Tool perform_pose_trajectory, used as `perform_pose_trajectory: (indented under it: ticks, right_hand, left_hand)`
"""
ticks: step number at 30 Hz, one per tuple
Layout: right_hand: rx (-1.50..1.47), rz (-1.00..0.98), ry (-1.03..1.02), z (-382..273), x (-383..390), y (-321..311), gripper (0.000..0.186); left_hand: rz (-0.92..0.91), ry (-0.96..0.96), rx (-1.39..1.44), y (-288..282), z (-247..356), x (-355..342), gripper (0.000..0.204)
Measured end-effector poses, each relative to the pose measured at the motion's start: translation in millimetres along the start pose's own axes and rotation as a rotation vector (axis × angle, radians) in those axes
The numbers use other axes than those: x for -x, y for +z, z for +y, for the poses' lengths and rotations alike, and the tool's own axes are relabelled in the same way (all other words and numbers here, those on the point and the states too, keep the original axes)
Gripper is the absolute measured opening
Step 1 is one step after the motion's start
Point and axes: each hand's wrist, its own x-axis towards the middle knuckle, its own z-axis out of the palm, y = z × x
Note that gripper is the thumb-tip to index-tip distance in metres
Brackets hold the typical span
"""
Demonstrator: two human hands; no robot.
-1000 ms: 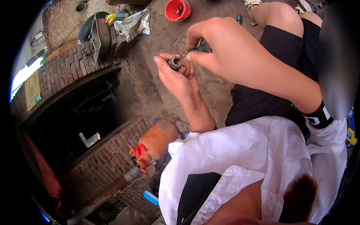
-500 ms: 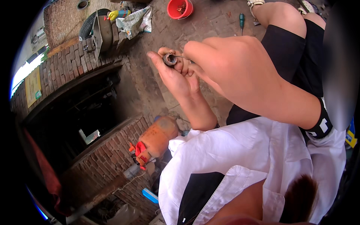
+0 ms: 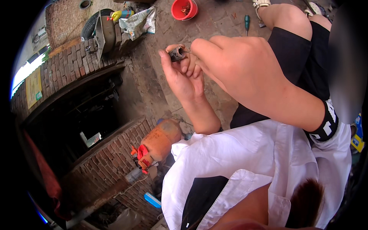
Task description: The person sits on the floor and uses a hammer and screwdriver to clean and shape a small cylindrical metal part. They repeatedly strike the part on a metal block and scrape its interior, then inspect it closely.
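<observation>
My left hand (image 3: 186,80) is closed around a short, dark, grimy hollow metal cylinder (image 3: 176,55), held between thumb and fingers. Its open end faces toward my right hand (image 3: 245,65). That hand is pinched on a thin metal rod (image 3: 187,51), whose tip is at the mouth of the cylinder. My right fingers hide the rest of the rod, so I cannot tell whether it has a handle. Both hands are raised in front of my body, over the brick-paved ground.
A red bucket (image 3: 179,15) with brownish bits inside stands ahead. A green-handled screwdriver (image 3: 247,23) lies to its right. On the left are a tyre (image 3: 89,27), a white bag (image 3: 134,27) and a dark brick-edged opening (image 3: 73,119). An orange gas cylinder (image 3: 163,136) stands nearer.
My left hand has shifted slightly right and turned the metal cylinder, so its side shows more and its opening points toward my right hand. The thin rod stays at its mouth.
</observation>
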Motion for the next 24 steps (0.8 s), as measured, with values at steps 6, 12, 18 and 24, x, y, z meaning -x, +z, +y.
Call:
perform_pose_trajectory:
  ticks: [6,12,18,24]
  right_hand:
    - [0.0,0.008,0.02,-3.6,-0.7,-11.0,0.014]
    - [-0.021,0.097,-0.034,16.2,-1.1,-32.1,0.019]
    - [0.072,0.049,-0.045,46.3,-14.0,-105.6,0.017]
    - [-0.024,0.186,-0.034,71.9,-17.6,-163.7,0.016]
  left_hand:
    - [-0.096,0.067,-0.099,0.0,-3.6,1.5,0.047]
    - [-0.088,0.091,-0.234,34.9,-5.4,6.8,0.049]
    - [-0.536,0.048,-0.409,79.2,-1.5,-7.9,0.028]
    - [-0.715,0.084,-0.708,140.6,-15.2,-36.2,0.029]
